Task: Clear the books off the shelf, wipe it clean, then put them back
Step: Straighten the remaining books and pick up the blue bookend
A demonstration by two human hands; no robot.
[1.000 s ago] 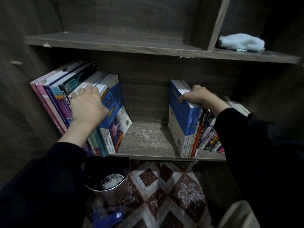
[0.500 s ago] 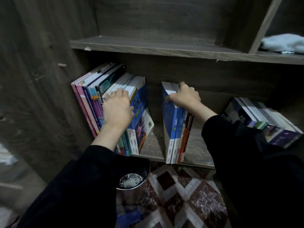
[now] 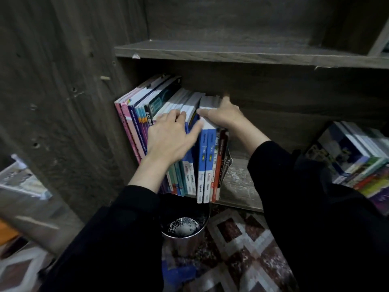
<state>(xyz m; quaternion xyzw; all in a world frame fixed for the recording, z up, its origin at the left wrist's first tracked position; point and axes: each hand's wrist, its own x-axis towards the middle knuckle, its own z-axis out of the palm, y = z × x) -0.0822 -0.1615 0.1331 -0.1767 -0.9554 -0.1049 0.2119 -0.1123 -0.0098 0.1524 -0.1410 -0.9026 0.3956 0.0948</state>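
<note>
A leaning row of books (image 3: 136,123) fills the left end of the wooden shelf (image 3: 237,186). My left hand (image 3: 170,135) lies flat against their front edges with its fingers spread, gripping nothing. My right hand (image 3: 223,115) clasps the top of a small upright set of blue and red books (image 3: 207,161), which now stands pressed against the leaning row. Their lower ends stick out slightly over the shelf's front edge. Bare, scuffed shelf board shows to the right of this set.
Another pile of books (image 3: 357,161) lies tilted at the shelf's right end. An upper shelf (image 3: 231,53) hangs close above. Below stand a metal bin (image 3: 185,230) on a patterned carpet (image 3: 242,249) and a white basket (image 3: 19,182) at the far left.
My right hand slid the blue and red set leftward along the shelf until it met the leaning row. My left hand's fingers spread out over that row. The view swung left.
</note>
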